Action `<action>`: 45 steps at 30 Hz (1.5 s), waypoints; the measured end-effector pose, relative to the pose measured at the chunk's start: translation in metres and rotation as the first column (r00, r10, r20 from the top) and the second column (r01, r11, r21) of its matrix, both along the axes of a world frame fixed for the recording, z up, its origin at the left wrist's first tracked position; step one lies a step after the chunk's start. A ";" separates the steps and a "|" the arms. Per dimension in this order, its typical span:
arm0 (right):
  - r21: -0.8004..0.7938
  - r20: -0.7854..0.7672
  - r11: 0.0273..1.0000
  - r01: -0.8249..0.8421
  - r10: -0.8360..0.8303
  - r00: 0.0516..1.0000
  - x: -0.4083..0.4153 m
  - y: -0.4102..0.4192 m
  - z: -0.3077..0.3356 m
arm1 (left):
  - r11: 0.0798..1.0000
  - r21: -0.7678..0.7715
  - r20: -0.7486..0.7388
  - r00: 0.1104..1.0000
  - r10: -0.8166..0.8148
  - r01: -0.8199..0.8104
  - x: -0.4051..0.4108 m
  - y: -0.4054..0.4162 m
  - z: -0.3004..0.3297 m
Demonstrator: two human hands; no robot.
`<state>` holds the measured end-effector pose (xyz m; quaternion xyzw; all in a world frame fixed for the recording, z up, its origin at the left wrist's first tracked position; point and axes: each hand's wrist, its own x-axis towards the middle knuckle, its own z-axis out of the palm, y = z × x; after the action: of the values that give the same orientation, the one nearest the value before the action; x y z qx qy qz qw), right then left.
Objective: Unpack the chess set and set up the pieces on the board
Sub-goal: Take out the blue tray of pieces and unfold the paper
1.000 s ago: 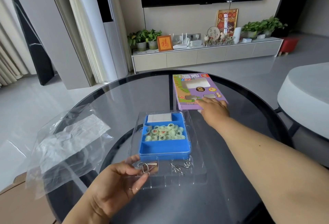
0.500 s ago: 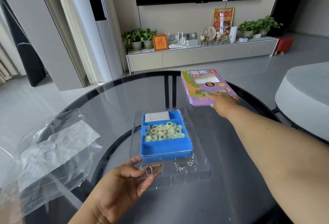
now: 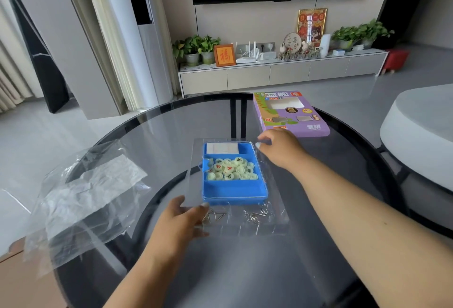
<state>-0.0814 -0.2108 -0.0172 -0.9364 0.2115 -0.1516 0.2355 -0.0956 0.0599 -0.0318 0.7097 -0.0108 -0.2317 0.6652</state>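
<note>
The unpacking is only partly done; the purple box (image 3: 291, 114) lies set aside at the far edge of the glass worktop (image 3: 157, 141), and the plastic bag (image 3: 83, 192) lies crumpled at the left, but the chess pieces (image 3: 231, 169) sit heaped in the blue tray (image 3: 234, 190), under its clear plastic cover (image 3: 239, 219), at the middle of the worktop; no board is laid out, so all the setting up is left, as I judge it. The left hand (image 3: 180, 222) grips the near left corner of the cover, thumb on top; the right hand (image 3: 279, 147) reaches to the far right corner with fingers curled, and whether it pinches the edge I cannot tell.
</note>
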 end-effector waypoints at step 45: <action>-0.002 -0.451 0.920 -0.393 0.350 0.821 -0.094 0.076 0.013 | 0.687 0.666 0.662 0.655 -0.365 -0.291 -0.010 0.001 -0.031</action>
<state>-0.1756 -0.1350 -0.0040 -0.9792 0.0654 0.1038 0.1614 -0.1060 0.0607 -0.0626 0.9403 -0.2091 0.0852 0.2549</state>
